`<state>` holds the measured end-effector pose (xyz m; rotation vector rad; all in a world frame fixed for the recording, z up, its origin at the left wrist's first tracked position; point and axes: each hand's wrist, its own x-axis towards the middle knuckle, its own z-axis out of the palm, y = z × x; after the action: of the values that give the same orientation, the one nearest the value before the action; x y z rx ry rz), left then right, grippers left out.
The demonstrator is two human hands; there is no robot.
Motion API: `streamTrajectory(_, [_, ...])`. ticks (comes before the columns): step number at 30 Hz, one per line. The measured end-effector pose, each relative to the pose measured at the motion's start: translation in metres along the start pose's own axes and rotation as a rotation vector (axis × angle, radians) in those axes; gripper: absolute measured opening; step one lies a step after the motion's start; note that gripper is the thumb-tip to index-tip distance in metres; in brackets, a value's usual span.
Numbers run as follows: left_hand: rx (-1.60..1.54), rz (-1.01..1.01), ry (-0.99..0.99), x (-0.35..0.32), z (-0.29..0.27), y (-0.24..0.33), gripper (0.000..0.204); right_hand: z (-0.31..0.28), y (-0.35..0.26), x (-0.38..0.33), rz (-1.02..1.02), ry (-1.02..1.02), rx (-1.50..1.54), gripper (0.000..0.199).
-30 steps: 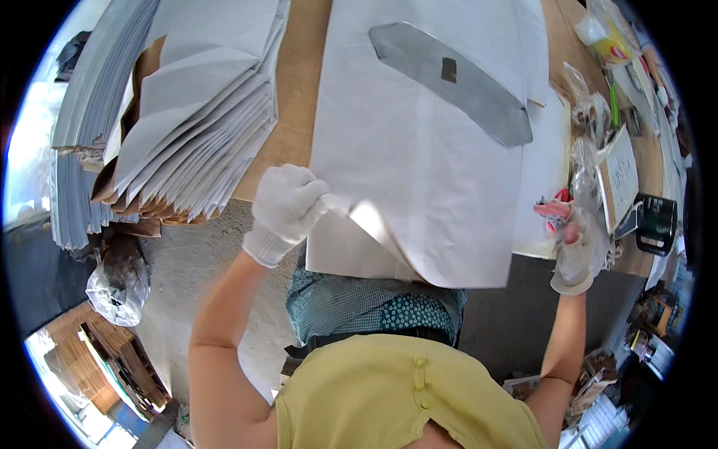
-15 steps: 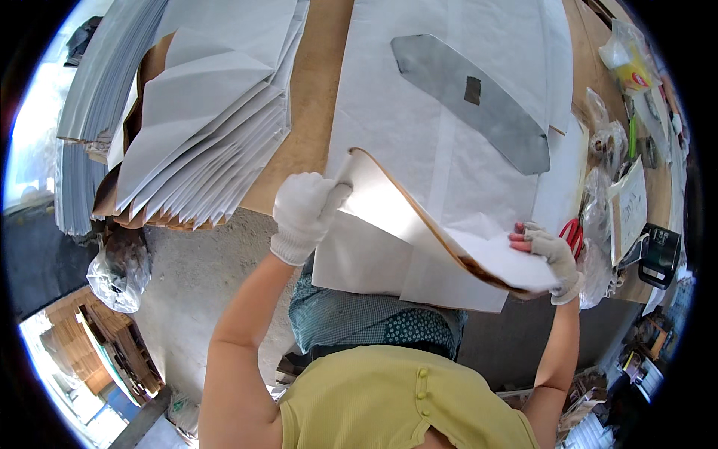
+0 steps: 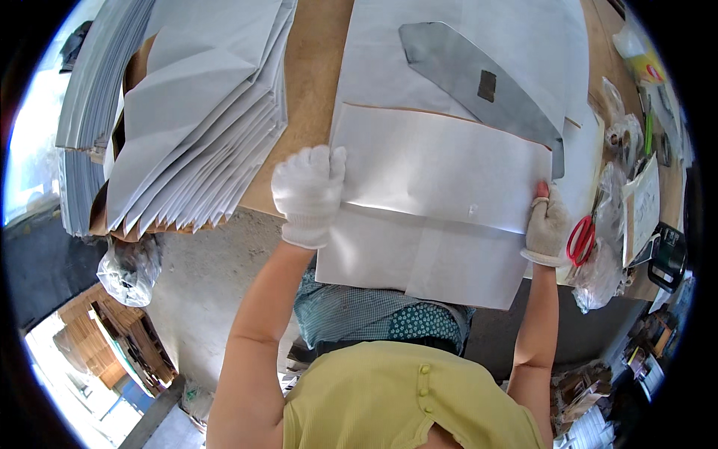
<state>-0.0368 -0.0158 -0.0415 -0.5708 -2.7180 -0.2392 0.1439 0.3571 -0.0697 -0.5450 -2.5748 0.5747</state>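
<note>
**Gloved hands press a folded flap flat on a large white sheet**

A large white paper sheet with a brown underside (image 3: 441, 179) lies on the tan wooden worktable (image 3: 307, 82), its near part overhanging the table's front edge toward the person. The near portion has been folded over, making a flap whose long axis runs from 9 o'clock to 3 o'clock, tilted slightly down at the right; a thin brown line shows along the flap's far edge. The fold crease runs the same way, from one hand to the other.

The left hand in a white knit glove (image 3: 308, 196) rests on the flap's left end at 9 o'clock of the sheet, fingers spread and laid flat, pressing, not clenched. The right hand in a white knit glove (image 3: 546, 224) sits at the flap's right end at 3 o'clock; its fingertips touch the paper's edge, but whether they pinch it or only press cannot be told.

At 12 o'clock of the flap lies a long grey metal template with a pointed end (image 3: 479, 78), its long axis running from 10 o'clock to 4 o'clock; the flap covers its lower right end. At 10 o'clock a fanned stack of folded white sheets (image 3: 194, 127) sits on the table, cut off by the picture's rim. Red-handled scissors (image 3: 582, 238) lie just beside the right hand at 3 o'clock, among clear plastic bags and small items too distorted to make out.
</note>
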Motion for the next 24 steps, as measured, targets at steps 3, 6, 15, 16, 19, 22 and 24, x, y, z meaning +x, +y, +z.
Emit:
streamTrajectory(3, [0.056,0.216,0.242,0.016,0.006,0.016,0.015,-0.016,-0.027,0.010,0.117,-0.115,-0.075,0.027])
streamTrajectory(6, [-0.142,0.509,-0.022,0.030,0.000,0.040,0.027,-0.020,-0.036,0.009,0.279,-0.157,0.082,0.031])
streamTrajectory(15, [-0.389,0.459,-0.066,0.023,0.006,0.044,0.038,-0.024,-0.034,0.008,0.382,-0.149,0.237,0.028])
streamTrajectory(16, [-0.386,0.448,-0.065,0.022,0.006,0.045,0.038,-0.026,-0.044,0.010,0.367,-0.101,0.251,0.027])
streamTrajectory(19, [-0.384,0.444,-0.064,0.023,0.005,0.046,0.040,-0.026,-0.033,0.006,0.410,-0.148,0.344,0.026])
streamTrajectory(22, [-0.374,0.436,-0.091,0.024,0.006,0.047,0.042,-0.030,-0.030,0.012,0.420,-0.172,0.251,0.024])
streamTrajectory(24, [-0.373,0.443,-0.087,0.025,0.005,0.047,0.042,-0.031,-0.029,0.018,0.462,-0.170,0.296,0.025])
